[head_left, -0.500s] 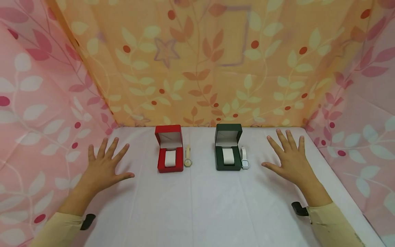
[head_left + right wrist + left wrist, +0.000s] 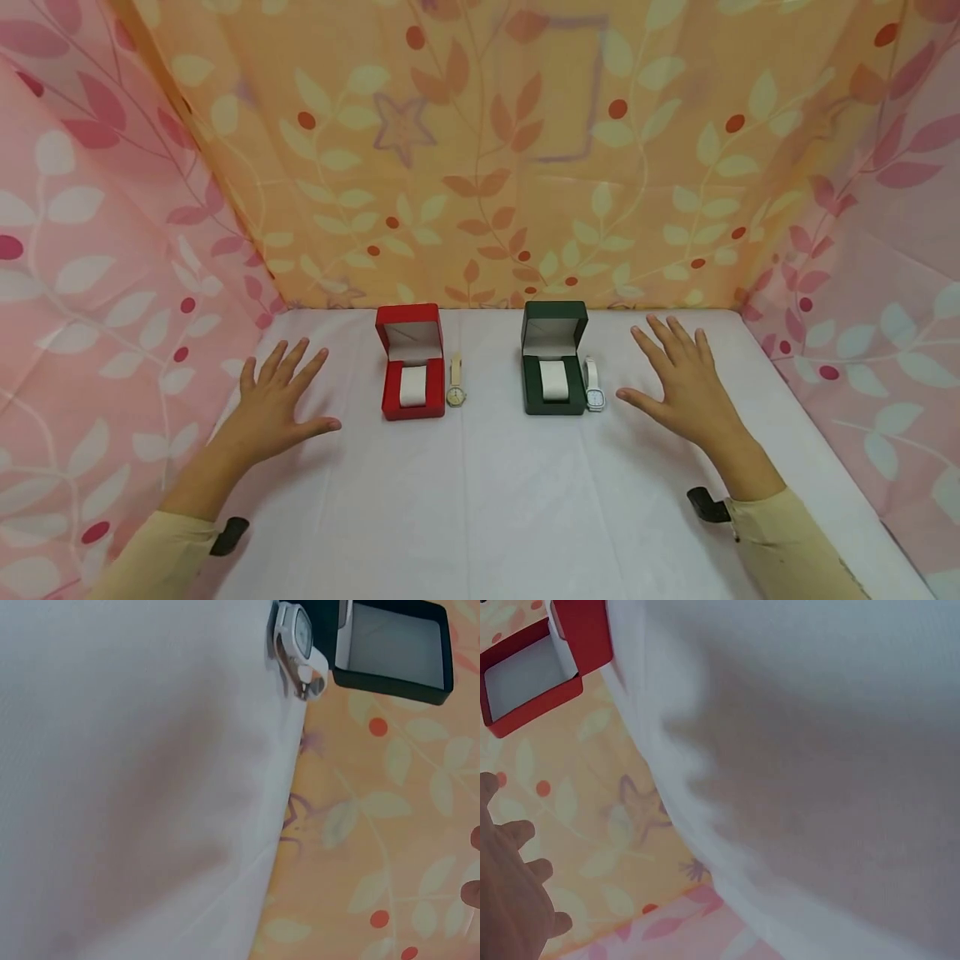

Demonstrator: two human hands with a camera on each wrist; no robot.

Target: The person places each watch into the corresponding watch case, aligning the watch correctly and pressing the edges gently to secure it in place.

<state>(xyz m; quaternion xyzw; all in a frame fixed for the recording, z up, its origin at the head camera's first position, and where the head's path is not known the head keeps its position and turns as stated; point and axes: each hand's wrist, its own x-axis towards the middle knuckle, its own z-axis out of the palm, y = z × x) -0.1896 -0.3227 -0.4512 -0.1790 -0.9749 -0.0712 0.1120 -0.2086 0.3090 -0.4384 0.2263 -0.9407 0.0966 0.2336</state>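
My left hand (image 2: 273, 412) hovers over the left part of the table, fingers spread and holding nothing. To its right stands a red watch box (image 2: 390, 388), lid up, with a white cushion (image 2: 412, 386) inside. Close by that box's right side lies a watch with a cream strap and gold-toned case (image 2: 456, 395). A dark green watch box (image 2: 532, 386), also with its lid raised and a white cushion (image 2: 554, 380), sits farther right. Against its right side is a white watch (image 2: 301, 634). My right hand (image 2: 686, 392) is spread and holds nothing, its thumb tip nearest the white watch.
A white cloth (image 2: 450, 508) covers the table. Orange leaf-patterned fabric (image 2: 480, 125) hangs behind it, and pink patterned fabric (image 2: 90, 275) stands at both sides. A black band piece (image 2: 229, 536) shows at the left sleeve, another (image 2: 708, 505) at the right one.
Both hands have moved inward, the left one rightward and the right one leftward, toward the boxes. The boxes and watches have stayed in place.
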